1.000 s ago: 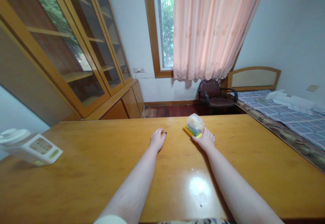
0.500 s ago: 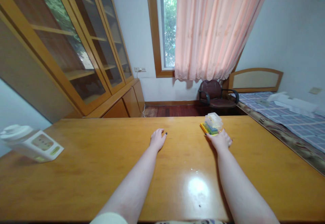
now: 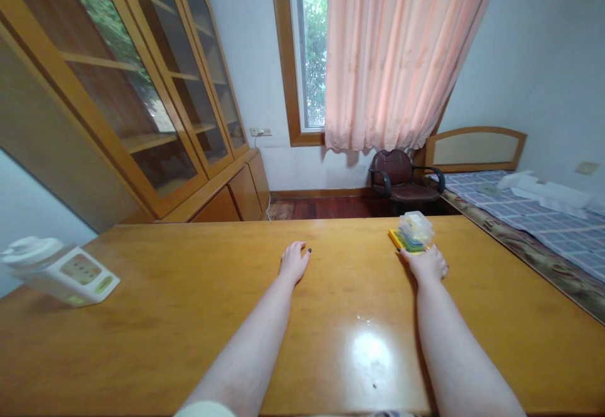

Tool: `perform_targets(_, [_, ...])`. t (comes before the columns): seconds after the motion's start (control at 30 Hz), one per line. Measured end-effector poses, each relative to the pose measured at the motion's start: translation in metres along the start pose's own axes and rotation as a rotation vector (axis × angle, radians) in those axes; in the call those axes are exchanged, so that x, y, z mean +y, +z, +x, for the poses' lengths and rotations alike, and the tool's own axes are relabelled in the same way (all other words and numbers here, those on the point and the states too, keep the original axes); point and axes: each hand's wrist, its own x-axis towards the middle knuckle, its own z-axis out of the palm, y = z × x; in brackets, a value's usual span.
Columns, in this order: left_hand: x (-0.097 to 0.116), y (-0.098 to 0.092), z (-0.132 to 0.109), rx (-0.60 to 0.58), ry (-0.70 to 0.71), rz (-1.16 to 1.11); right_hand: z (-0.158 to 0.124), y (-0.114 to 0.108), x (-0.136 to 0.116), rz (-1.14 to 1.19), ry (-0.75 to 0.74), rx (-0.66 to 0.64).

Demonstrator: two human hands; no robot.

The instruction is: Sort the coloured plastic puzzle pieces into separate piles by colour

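My right hand (image 3: 424, 264) is at the near side of a small clear plastic box (image 3: 416, 229) on a flat yellow base (image 3: 399, 240), with coloured layers showing inside. Its fingertips press against the yellow base, which sits on the wooden table (image 3: 189, 341). My left hand (image 3: 293, 263) lies palm down on the bare tabletop, holding nothing. At the table's left edge, a white plastic appliance with a green label (image 3: 63, 272) appears blurred.
A glass-fronted wooden cabinet (image 3: 142, 89) stands to the left. Beyond the table's far edge are a dark office chair (image 3: 397, 174) and a curtained window (image 3: 378, 58). To the right lies a bed with a blue checked cover (image 3: 553, 228).
The plastic box and my right hand have slid rightward across the table together. My left hand has stayed in nearly the same place.
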Motion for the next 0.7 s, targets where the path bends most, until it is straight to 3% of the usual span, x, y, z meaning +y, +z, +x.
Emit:
perform_targets(0.3, [0.002,-0.003,-0.003,-0.010,0.014,0.018,-0.003,0.002,0.009,0.052,-0.004,0.005])
perform_targets(0.43, [0.013,-0.006,-0.007,0.006,0.043,0.090,-0.035,-0.003,0.019,0.041,-0.055,0.058])
perform_targets(0.5, [0.025,-0.003,-0.013,0.012,0.101,0.159,-0.065,-0.005,0.017,-0.012,-0.262,0.070])
perform_targets(0.6, [0.049,0.007,-0.026,-0.032,0.182,0.191,-0.112,-0.002,0.001,-0.062,-0.857,-0.216])
perform_targets(0.63, [0.056,0.012,-0.031,-0.039,0.184,0.189,-0.124,0.000,-0.008,-0.069,-0.941,-0.280])
perform_targets(0.7, [0.066,0.020,-0.038,-0.034,0.129,0.184,-0.139,0.007,-0.029,-0.097,-0.928,-0.350])
